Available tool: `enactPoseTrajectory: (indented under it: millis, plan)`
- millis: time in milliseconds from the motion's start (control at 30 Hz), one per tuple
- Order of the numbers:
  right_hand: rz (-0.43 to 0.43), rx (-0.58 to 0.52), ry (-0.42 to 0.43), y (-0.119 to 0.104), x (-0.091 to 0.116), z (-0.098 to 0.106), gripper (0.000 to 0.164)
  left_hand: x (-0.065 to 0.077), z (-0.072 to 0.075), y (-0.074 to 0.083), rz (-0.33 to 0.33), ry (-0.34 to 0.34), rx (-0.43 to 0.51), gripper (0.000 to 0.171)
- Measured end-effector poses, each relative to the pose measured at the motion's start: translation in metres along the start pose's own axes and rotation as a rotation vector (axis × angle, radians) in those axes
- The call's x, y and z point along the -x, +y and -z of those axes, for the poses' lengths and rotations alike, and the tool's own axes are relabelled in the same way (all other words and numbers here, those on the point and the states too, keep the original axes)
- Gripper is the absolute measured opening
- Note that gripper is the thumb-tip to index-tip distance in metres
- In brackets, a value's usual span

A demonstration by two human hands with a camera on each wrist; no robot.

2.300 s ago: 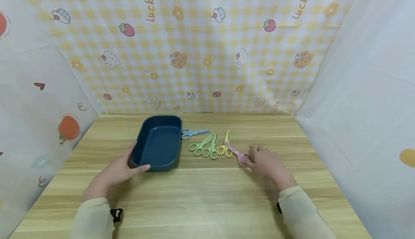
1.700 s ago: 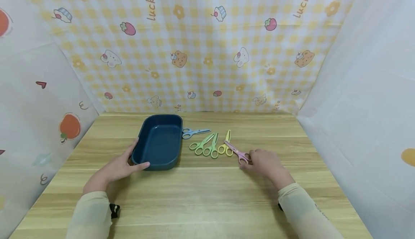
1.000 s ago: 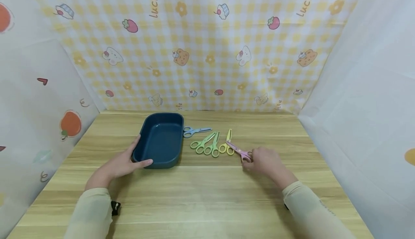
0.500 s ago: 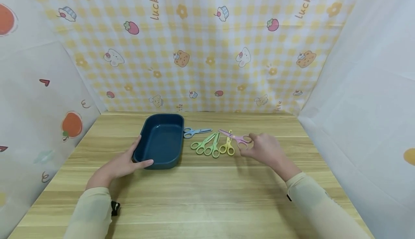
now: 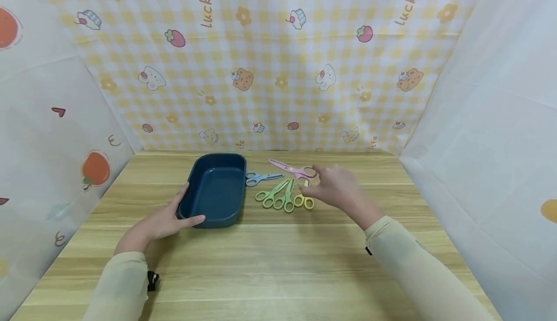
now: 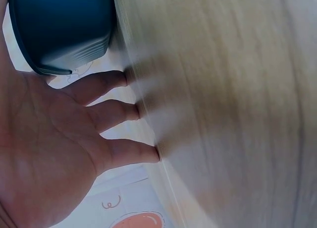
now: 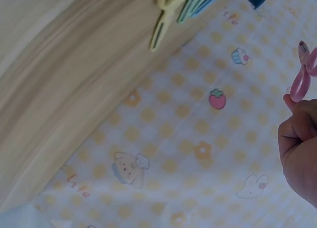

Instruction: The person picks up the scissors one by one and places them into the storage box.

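Note:
My right hand [image 5: 335,188] pinches a pair of pink scissors [image 5: 292,169] by the handle loops, its blades pointing left, held up above the table. Under them lies a pair of yellow scissors [image 5: 304,195], partly covered in the head view. Two pairs of green scissors [image 5: 285,197] lie side by side to their left, with blue scissors [image 5: 259,177] farther back. My left hand [image 5: 163,222] spreads around the near left corner of a dark blue rectangular tray [image 5: 217,190], thumb along its front rim. In the left wrist view, three extended fingers [image 6: 131,151] touch the table.
The wooden table [image 5: 278,272] reaches back to a yellow checked cloth [image 5: 278,55] hung as a wall. White sheets [image 5: 491,118] stand along both sides. The blue scissors' handles sit right beside the tray's right wall.
My right hand has taken hold of the pink scissors, lifted them off the table and carried them left past the yellow pair. My left hand keeps its place at the tray.

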State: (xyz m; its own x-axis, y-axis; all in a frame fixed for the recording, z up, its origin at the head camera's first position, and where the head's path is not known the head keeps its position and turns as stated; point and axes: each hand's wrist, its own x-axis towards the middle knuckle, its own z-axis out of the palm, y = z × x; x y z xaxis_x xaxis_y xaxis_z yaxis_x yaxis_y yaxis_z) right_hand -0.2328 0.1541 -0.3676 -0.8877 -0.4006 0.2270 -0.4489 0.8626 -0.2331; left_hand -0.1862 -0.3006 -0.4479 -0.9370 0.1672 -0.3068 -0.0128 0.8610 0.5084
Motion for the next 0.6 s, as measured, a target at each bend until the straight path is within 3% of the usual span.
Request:
enactPoseTrajectory:
  millis: [100,367,467,600]
  plan:
    - [0.054,-0.055,0.054,-0.011,-0.008,-0.002,0.066,0.0,0.0,-0.001,0.001,-0.001,0.003,0.124]
    - [0.142,-0.337,0.198,-0.04,-0.029,-0.011,0.052,-0.001,-0.001,0.0,-0.009,0.003,0.005,0.123]
    - [0.152,-0.387,0.189,-0.053,-0.037,-0.013,0.052,-0.001,-0.002,0.0,-0.006,0.004,0.013,0.123]
    - [0.138,-0.423,0.117,-0.073,-0.047,-0.016,0.058,-0.002,-0.002,-0.001,-0.002,0.007,0.013,0.124]
